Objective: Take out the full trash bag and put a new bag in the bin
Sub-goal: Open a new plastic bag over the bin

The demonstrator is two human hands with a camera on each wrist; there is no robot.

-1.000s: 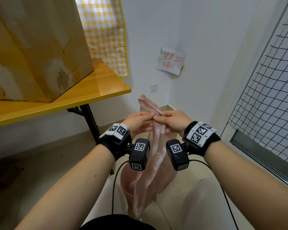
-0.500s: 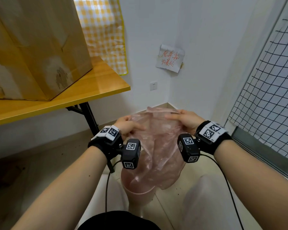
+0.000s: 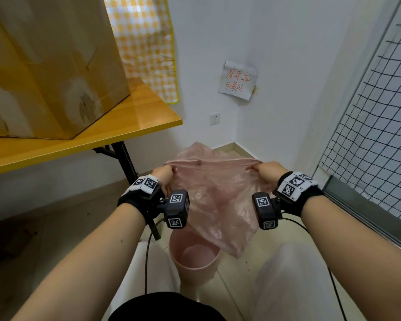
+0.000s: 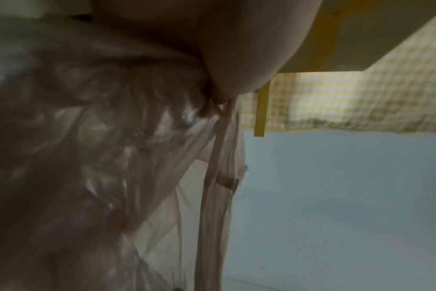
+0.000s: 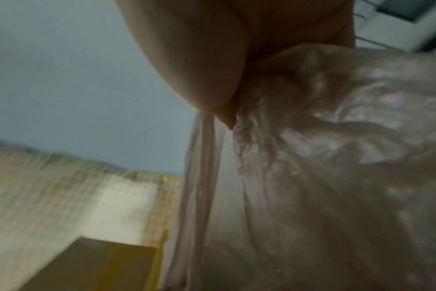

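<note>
Left hand (image 3: 164, 176) pinches one end of the pink bag (image 3: 218, 200) mouth; right hand (image 3: 267, 171) pinches the opposite end; the rim is stretched taut between the hands; the bag body hangs below them, above the pink bin (image 3: 195, 266).

new bag (image 3: 214, 195): thin pink, stretched open, above bin | bin (image 3: 196, 262): pink, upright, empty, floor
</note>
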